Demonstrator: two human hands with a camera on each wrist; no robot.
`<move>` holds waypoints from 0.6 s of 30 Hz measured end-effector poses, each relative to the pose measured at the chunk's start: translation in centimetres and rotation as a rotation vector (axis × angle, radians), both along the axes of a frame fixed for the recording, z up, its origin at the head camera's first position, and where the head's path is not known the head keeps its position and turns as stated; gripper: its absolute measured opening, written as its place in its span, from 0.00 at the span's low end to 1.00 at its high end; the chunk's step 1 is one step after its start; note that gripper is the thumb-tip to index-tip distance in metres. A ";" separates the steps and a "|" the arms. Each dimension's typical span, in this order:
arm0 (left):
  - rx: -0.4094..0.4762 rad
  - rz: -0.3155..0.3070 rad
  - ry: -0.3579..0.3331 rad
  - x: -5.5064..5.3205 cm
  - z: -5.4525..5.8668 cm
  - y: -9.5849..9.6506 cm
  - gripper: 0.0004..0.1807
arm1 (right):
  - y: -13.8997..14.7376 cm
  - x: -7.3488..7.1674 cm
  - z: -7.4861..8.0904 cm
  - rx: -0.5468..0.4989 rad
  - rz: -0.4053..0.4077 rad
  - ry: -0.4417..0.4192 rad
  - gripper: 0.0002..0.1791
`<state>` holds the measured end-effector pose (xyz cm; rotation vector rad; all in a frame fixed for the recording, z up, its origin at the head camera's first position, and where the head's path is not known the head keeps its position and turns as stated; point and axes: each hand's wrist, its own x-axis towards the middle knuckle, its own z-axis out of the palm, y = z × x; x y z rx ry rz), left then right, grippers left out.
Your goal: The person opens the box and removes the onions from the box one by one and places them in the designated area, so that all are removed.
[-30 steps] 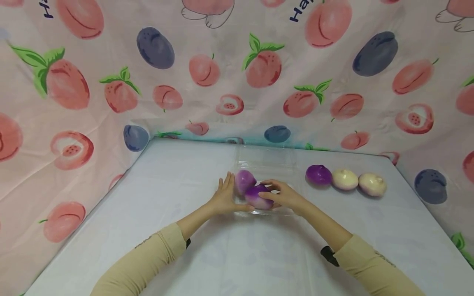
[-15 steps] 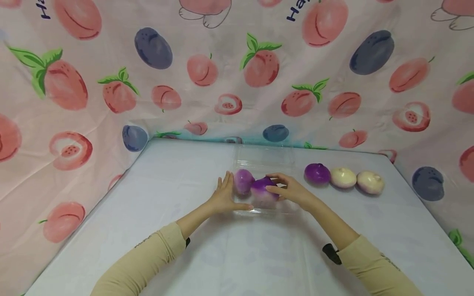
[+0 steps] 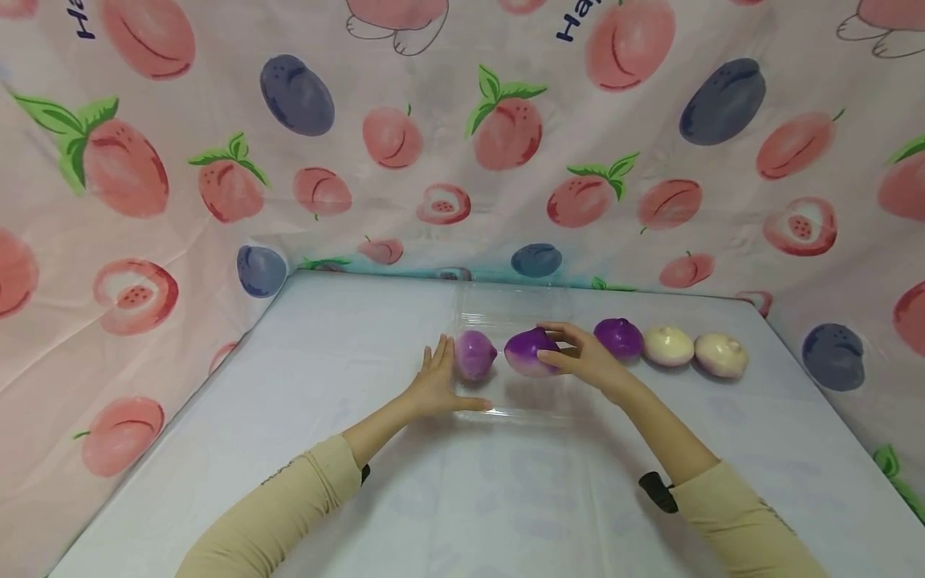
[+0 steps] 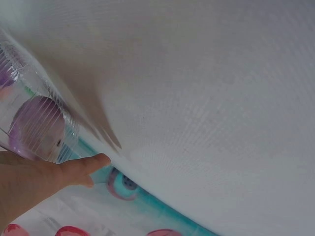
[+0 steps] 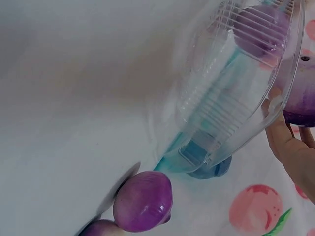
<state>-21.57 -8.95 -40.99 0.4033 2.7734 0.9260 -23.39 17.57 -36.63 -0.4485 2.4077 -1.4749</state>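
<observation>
A clear plastic clamshell box (image 3: 535, 415) lies with its lid raised at the back. In its left part sits a lilac onion (image 3: 474, 356), glossy like a model. My left hand (image 3: 435, 388) rests against the box's left side, fingers straight, thumb along the front edge; the left wrist view shows this hand (image 4: 54, 177) beside the ribbed wall. Over the box's right part, my right hand (image 3: 588, 361) grips a purple-and-white onion (image 3: 531, 352) between thumb and fingers, tip upward. In the right wrist view, the held onion (image 5: 301, 93) is partly cut off.
Right of the box, a dark purple onion (image 3: 618, 338) and two cream ones, the nearer cream onion (image 3: 668, 346) and the outer cream onion (image 3: 721, 356), stand in a row on the white table (image 3: 347, 345). A fruit-print cloth (image 3: 405, 72) hangs behind and along the sides.
My right hand has lifted the purple-and-white onion and carried it to the right and back, away from the lilac one. The left hand stays at the box.
</observation>
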 end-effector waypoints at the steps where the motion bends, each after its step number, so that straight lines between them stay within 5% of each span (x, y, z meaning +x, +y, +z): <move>1: -0.001 -0.001 0.002 0.0 0.0 0.0 0.69 | 0.1 0.0 0.0 0.000 -0.006 0.007 0.35; 18: -0.001 -0.002 -0.001 -0.1 -0.1 -0.1 0.69 | 2.7 0.2 -0.2 0.014 -0.021 0.238 0.31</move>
